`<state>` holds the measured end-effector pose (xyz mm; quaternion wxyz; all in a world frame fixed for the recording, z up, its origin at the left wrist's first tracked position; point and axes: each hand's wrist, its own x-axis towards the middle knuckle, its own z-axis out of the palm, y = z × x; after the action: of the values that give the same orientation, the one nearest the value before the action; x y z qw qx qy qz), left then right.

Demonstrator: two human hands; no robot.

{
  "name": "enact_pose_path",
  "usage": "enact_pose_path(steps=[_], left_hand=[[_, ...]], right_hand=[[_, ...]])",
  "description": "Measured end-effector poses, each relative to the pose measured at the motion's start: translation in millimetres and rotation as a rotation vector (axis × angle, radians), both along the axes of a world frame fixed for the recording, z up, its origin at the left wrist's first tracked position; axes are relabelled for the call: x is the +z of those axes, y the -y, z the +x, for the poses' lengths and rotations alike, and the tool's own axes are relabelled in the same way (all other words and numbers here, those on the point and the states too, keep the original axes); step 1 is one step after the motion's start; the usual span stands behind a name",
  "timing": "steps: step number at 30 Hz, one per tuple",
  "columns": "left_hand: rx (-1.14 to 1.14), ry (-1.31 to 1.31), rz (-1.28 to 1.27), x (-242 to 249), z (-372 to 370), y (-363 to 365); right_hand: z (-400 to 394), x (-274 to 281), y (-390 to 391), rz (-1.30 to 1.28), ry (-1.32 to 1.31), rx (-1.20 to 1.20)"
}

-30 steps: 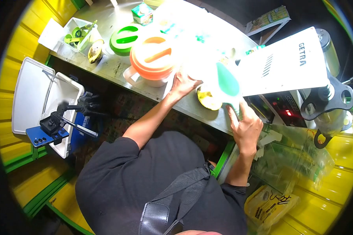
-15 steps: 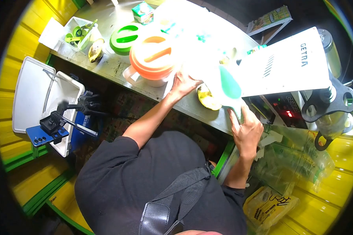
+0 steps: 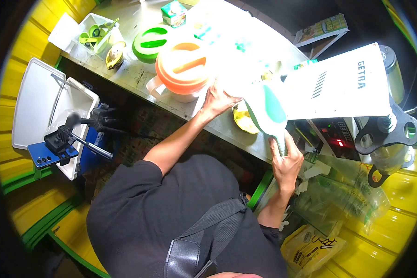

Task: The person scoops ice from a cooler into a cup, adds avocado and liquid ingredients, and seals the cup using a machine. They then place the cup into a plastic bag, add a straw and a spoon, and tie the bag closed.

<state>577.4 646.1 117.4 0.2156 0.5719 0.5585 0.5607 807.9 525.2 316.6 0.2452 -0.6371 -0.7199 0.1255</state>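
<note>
My right hand [image 3: 287, 162] is wrapped round the handle of a green-and-white scoop [image 3: 274, 109], whose bowl points up and away from me over the counter's front edge. My left hand [image 3: 217, 99] is curled at the counter edge, thumb towards the scoop; glare washes out whatever lies in its fingers. Just left of it stands a pitcher with an orange lid [image 3: 183, 69]. Between the hands, partly behind the scoop, a cut yellow fruit half [image 3: 244, 120] lies near the edge.
A green-lidded container [image 3: 149, 44], another fruit half [image 3: 115, 55] and a clear box of green spoons [image 3: 97, 34] stand leftward. A GETRA machine [image 3: 338, 83] with a red display is on the right. A phone on a mount [image 3: 53, 153] and a white cooler [image 3: 76, 111] are at left.
My right hand has shifted slightly down and left, and the scoop has turned so more of its pale side shows. The left hand stays nearly where it was. The whole view has shifted a little.
</note>
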Motion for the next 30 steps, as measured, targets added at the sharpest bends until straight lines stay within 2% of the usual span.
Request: enact_pose_path(steps=[4,6,12,15,18,19,22,24,27,28,29,30], left_hand=[[-0.032,-0.022,-0.054,10,-2,3],[-0.141,0.134,-0.072,13,-4,3],[-0.078,-0.033,0.078,4,-4,1],[-0.125,-0.093,0.038,-3,-4,-8],[-0.104,0.023,0.005,-17,0,-9],[-0.113,0.021,0.002,-8,-1,-6],[-0.096,0.052,-0.120,17,0,1],[0.013,0.046,-0.124,28,1,6],[-0.128,0.124,-0.077,37,-10,3],[-0.129,0.123,-0.077,35,-14,0],[-0.187,0.129,-0.099,32,-17,-3],[-0.243,0.135,-0.120,33,-19,-4]], right_hand=[[-17,2,-6,0.007,-0.033,0.038],[-26,0,-10,0.015,-0.016,0.040],[-29,0,-18,0.035,0.076,0.075],[-29,5,-24,0.065,0.138,0.095],[-25,6,-43,0.111,0.086,0.117],[-28,8,-50,0.085,0.096,0.098],[-22,-7,-77,0.047,0.228,0.062],[-14,-22,-94,0.372,0.548,0.387],[-16,-39,-118,0.312,0.587,0.412],[-18,-39,-126,0.350,0.480,0.467],[-20,-39,-129,0.349,0.479,0.468],[-24,-38,-132,0.218,0.323,0.439]])
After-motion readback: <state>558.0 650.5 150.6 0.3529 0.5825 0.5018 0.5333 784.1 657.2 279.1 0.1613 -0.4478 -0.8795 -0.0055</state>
